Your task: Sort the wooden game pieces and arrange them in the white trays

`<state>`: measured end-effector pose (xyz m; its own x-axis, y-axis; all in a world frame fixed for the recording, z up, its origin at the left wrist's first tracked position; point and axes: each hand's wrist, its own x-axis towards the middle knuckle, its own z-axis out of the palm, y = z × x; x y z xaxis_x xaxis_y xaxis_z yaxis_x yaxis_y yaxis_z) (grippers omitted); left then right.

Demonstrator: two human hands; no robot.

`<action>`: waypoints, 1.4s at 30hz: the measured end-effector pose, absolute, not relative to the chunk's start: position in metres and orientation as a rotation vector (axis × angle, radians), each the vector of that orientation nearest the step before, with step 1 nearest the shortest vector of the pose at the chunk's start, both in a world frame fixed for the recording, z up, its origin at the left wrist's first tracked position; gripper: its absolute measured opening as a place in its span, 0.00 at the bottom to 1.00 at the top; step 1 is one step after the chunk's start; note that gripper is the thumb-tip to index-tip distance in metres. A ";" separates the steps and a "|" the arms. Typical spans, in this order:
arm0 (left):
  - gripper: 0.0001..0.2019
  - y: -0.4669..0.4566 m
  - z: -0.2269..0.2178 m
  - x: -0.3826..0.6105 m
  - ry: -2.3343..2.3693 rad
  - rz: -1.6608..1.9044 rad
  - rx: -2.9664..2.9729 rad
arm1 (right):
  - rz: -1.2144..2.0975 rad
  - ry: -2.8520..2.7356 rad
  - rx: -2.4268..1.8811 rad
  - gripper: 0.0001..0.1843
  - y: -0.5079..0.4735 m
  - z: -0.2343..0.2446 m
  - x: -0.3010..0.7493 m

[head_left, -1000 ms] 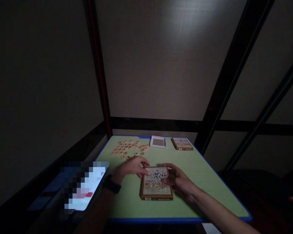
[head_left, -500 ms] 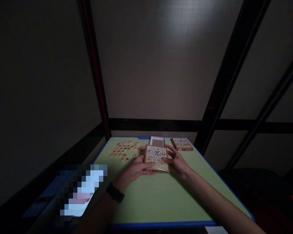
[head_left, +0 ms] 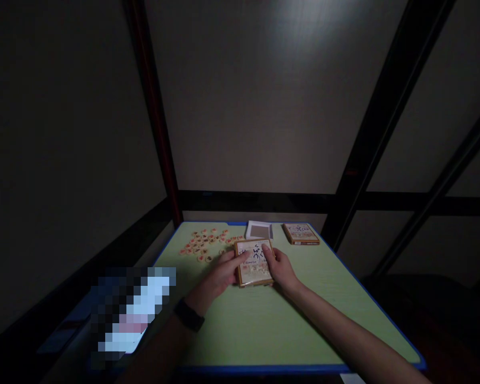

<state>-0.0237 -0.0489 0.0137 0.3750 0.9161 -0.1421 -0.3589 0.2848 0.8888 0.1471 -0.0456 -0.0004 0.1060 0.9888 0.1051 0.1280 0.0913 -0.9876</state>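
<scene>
Both my hands hold a Chinese chess box [head_left: 255, 271] above the middle of the table. Its printed cover, with brush-style characters, faces up toward me. My left hand [head_left: 223, 273] grips the left side, thumb lying across the cover. On the opposite side my right hand [head_left: 283, 271] is closed round the edge, its thumb also on the cover. The fingers beneath the box are mostly hidden. Beyond it lies an open white box tray [head_left: 260, 231]. Round chess pieces [head_left: 202, 244] with red and dark markings are scattered to the left.
A second, similar chess box [head_left: 301, 234] lies at the table's back right. The green table [head_left: 288, 336] has a blue edge and stands close to a panelled wall. A bright, pixelated screen-like object [head_left: 144, 304] is at the left edge.
My right hand has shifted from the box's upper right corner to a firmer hold on its right side, thumb on the cover. The box has tilted and moved slightly left.
</scene>
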 end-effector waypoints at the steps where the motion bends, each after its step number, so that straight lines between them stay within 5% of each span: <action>1: 0.22 -0.047 0.013 -0.024 0.748 1.003 0.882 | 1.006 -1.273 -1.263 0.39 -0.047 -0.001 0.147; 15: 0.23 -0.043 0.010 -0.025 0.807 1.088 0.821 | 1.597 -0.945 -1.195 0.18 -0.070 0.029 0.152; 22: 0.19 -0.046 0.021 -0.026 0.809 1.046 0.845 | 1.606 -0.914 -1.174 0.11 -0.069 0.041 0.173; 32: 0.08 -0.028 0.008 -0.020 1.212 1.236 1.576 | 1.410 -0.860 -1.419 0.10 -0.087 0.029 0.257; 42: 0.16 -0.001 0.040 0.021 1.415 0.683 2.528 | 1.267 -1.108 -1.633 0.20 -0.088 0.021 0.283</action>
